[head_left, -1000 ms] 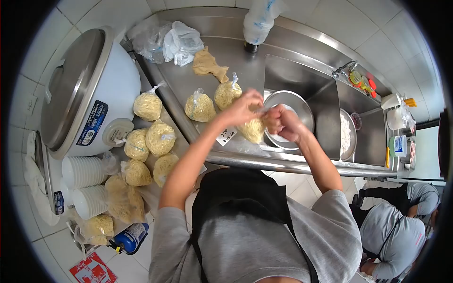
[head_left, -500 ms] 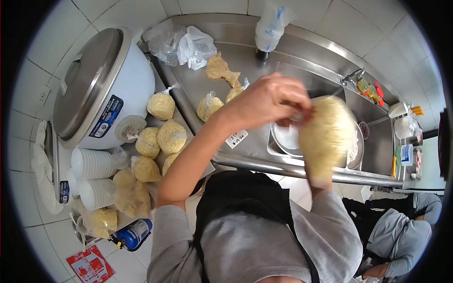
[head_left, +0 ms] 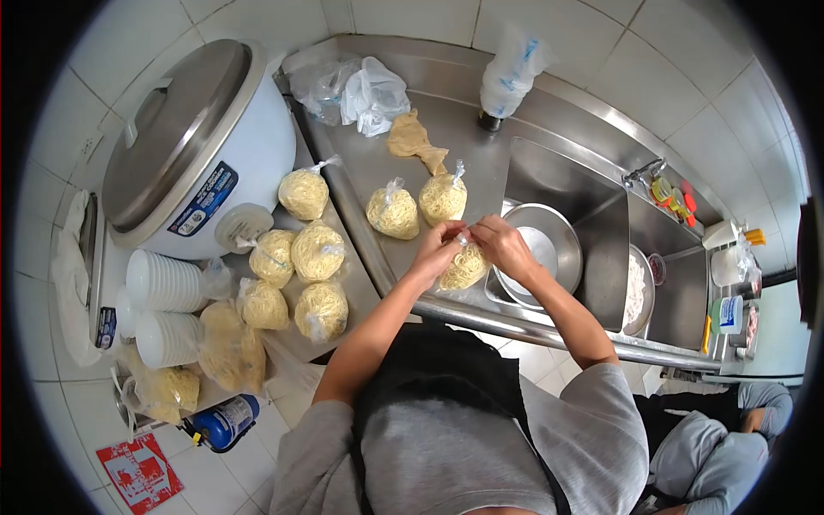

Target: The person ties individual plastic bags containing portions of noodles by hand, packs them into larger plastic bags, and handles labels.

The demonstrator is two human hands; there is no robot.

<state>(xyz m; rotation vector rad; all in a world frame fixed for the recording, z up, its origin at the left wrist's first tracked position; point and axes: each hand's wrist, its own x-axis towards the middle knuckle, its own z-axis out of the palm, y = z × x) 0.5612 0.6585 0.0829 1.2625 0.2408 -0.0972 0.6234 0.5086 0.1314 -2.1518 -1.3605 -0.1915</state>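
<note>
Both my hands meet over the near edge of the steel counter (head_left: 360, 159), at the neck of a clear plastic bag of yellow noodles (head_left: 463, 269). My left hand (head_left: 440, 251) pinches the gathered top from the left. From the other side, my right hand (head_left: 505, 246) has its fingers closed on the same twisted plastic. The noodles bulge below my fingers, close to the counter. Just beyond sit two tied noodle bags, one (head_left: 443, 199) right behind my hands and another (head_left: 392, 213) to its left. A metal bowl (head_left: 562, 233) stands beside my right hand.
Several more noodle bags (head_left: 318, 251) lie on the left surface near a large rice cooker (head_left: 245, 163) and stacked white tubs (head_left: 163, 279). Crumpled plastic bags (head_left: 375, 94) are at the back. Sinks (head_left: 601, 219) lie right; another person (head_left: 717, 455) is at lower right.
The noodle bag was swinging, blurred, at the right by the metal bowl. It has come left and down over the counter edge, and both hands are now together at its neck.
</note>
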